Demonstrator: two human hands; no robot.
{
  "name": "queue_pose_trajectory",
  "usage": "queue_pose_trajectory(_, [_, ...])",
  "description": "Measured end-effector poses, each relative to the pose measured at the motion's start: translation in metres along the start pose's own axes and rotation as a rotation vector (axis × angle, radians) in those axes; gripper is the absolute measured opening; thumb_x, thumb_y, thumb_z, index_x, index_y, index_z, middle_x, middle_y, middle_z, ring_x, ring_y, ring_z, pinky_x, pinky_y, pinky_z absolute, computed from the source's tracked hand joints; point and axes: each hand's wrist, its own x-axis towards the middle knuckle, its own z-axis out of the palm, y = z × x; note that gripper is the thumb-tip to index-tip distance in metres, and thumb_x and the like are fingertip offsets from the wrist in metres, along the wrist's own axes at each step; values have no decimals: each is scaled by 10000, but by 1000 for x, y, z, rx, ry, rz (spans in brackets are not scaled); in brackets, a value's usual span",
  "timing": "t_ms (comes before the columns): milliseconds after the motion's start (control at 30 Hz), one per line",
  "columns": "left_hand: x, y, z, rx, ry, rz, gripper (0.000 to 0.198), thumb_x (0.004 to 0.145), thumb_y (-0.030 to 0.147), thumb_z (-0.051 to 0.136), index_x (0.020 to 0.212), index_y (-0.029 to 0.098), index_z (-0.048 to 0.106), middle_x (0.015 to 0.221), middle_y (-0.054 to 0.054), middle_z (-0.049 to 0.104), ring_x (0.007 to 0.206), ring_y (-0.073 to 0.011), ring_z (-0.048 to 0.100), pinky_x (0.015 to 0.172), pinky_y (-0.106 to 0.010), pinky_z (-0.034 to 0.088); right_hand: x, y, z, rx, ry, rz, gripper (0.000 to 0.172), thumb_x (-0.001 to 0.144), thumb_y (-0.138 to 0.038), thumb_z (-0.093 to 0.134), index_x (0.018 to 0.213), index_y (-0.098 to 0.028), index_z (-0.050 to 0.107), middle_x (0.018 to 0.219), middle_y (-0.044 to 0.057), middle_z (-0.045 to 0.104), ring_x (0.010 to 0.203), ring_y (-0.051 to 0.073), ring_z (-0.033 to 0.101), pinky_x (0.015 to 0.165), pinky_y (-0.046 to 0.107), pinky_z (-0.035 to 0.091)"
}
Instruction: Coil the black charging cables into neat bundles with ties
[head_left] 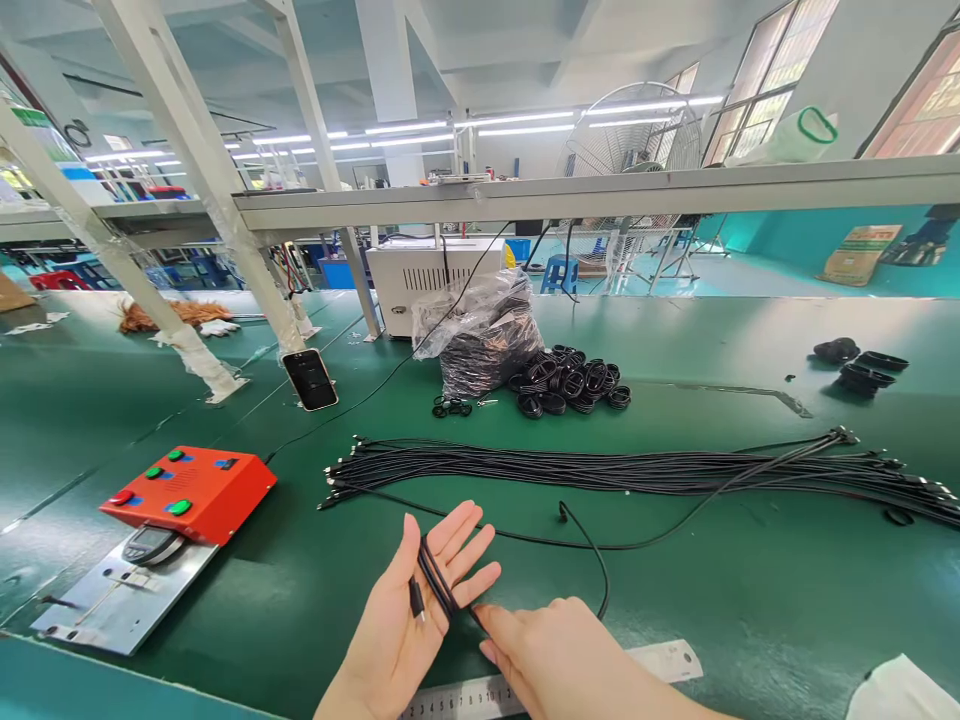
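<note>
Palm up and fingers spread, my left hand (405, 625) is open at the bottom centre. Loops of a black cable (436, 580) lie across it, and the cable's plug end (417, 598) rests on the palm. To its right, my right hand (551, 645) is closed, pinching the same cable beside the left fingers. From behind my right hand, a length of black cable with an angled end curves up over the table. A steel ruler (457, 698) lies beneath my hands, partly covered by the right one. Beyond them stretches a long bundle of straight black cables (525, 468).
An orange box with green buttons (199, 490) and a metal plate (124, 600) stand left. Coiled cables (574, 378) lie by a plastic bag (487, 345). A phone (310, 380) leans on a post. Black rolls (862, 375) sit right. A shelf beam (600, 198) crosses above.
</note>
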Motion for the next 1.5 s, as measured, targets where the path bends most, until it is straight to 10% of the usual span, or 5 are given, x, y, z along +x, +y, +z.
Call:
queue_pose_trajectory(267, [-5, -8, 4, 12, 34, -72, 476, 955, 480, 356, 1241, 211, 625, 1522, -52, 380, 1417, -311, 275, 1101, -483, 362, 0, -1, -10, -180, -23, -149, 147, 715, -151, 631, 754, -192, 496, 591, -15, 616, 450, 158, 562, 422, 294, 168])
queue_pose_trajectory(533, [-19, -10, 23, 125, -67, -258, 473, 948, 442, 403, 1056, 102, 714, 1121, -168, 718, 1015, -275, 682, 867, -378, 542, 27, 35, -57, 179, 150, -368, 151, 886, -280, 604, 761, -199, 629, 693, -20, 583, 620, 111, 516, 595, 245, 327])
queue_pose_trajectory(867, [-14, -12, 11, -76, -49, -127, 428, 989, 292, 374, 953, 80, 745, 635, -85, 752, 347, -19, 571, 382, -63, 425, 40, 42, -16, 670, 56, -20, 238, 961, -197, 400, 922, -199, 635, 737, -18, 652, 648, 109, 581, 595, 205, 387])
queue_pose_trajectory(1133, [-6, 2, 3, 3, 66, 102, 373, 987, 263, 383, 1303, 181, 564, 1409, -99, 533, 1266, -241, 520, 991, -318, 507, 1, 17, 0, -11, -98, 130, 73, 907, -143, 494, 907, -200, 540, 684, 20, 690, 524, 204, 652, 436, 276, 181])
queue_pose_trajectory(1500, [8, -19, -8, 112, 245, 177, 384, 908, 302, 538, 1276, 208, 591, 1453, -71, 491, 1359, -235, 404, 1145, -346, 297, -5, 2, 2, -150, 147, -88, 168, 895, -209, 554, 752, -200, 466, 634, -11, 640, 459, 157, 574, 430, 278, 197])
